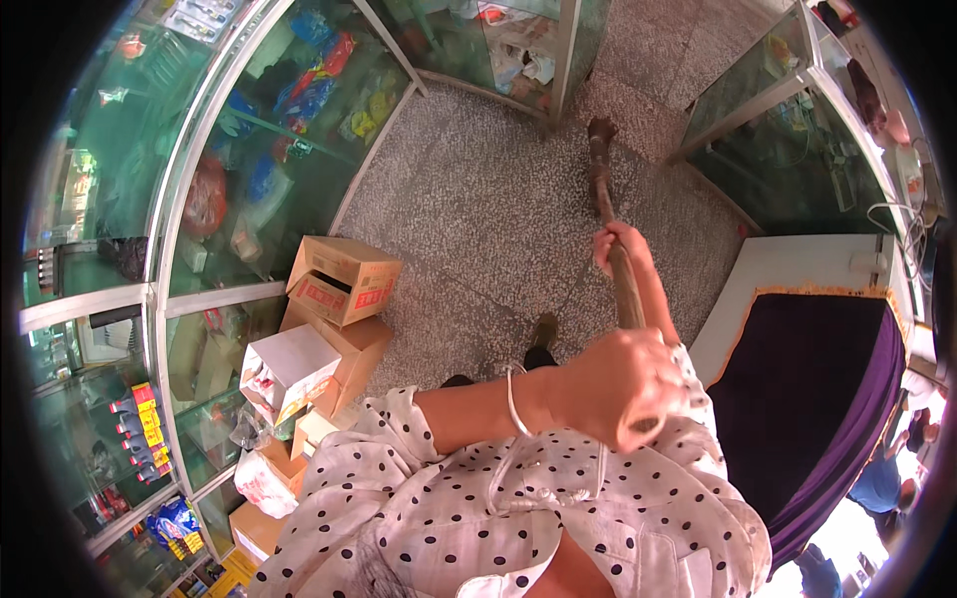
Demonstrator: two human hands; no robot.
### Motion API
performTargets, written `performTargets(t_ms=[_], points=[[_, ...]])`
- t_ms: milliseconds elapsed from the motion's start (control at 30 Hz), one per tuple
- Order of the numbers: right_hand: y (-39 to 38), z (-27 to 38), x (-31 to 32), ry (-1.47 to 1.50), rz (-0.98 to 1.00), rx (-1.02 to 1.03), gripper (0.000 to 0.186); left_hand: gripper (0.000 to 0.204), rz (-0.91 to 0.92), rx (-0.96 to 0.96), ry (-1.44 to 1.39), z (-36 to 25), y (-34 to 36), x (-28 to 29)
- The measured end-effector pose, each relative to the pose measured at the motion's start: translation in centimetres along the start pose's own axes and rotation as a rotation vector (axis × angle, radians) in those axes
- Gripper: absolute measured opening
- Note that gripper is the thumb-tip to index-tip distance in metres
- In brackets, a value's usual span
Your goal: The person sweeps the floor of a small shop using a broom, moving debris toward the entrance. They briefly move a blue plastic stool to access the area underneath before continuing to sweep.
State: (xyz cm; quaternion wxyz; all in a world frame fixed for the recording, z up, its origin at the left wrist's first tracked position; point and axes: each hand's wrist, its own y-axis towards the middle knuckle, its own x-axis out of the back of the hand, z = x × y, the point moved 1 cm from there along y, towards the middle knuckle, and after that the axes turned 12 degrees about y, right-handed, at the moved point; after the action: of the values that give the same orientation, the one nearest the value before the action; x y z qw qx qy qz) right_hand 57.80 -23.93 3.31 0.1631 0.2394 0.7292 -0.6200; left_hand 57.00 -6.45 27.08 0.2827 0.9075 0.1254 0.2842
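A long wooden pole (625,289) slants away from my chest toward the floor. Its far end (601,135) is dark brown and thicker, close to the floor near a glass case; I cannot tell what kind of head it is. My left hand (633,389), with a pale bangle on the wrist, is closed round the near end, whose cut tip shows below the fist. Farther down the shaft, my right hand (622,247) also grips the pole with wrapped fingers. Part of the right forearm is hidden behind the left hand.
Glass display cases (209,229) stand along the left, another case (797,140) at the far right. Cardboard boxes (344,279) are stacked at the left. A dark purple cloth (807,389) hangs over a white panel on the right. My shoe (543,329) rests on the speckled floor (469,199).
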Motion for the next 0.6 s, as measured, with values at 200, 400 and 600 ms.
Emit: performTargets(t_ms=[200, 400, 600], points=[[-3.7, -3.5, -5.7, -0.112, 0.048, -0.157, 0.018, 0.022, 0.023, -0.031, 0.004, -2.4, 7.2, 4.9], [10.4, -10.6, -12.2, 0.153, 0.263, -0.477, 0.025, 0.043, -0.02, 0.091, 0.165, 7.3, 5.9, 9.2], [29.0, -8.8, -23.0, 0.306, 0.446, -0.535, 0.019, 0.032, 0.061, 0.09, 0.339, 24.5, 4.5, 16.3]])
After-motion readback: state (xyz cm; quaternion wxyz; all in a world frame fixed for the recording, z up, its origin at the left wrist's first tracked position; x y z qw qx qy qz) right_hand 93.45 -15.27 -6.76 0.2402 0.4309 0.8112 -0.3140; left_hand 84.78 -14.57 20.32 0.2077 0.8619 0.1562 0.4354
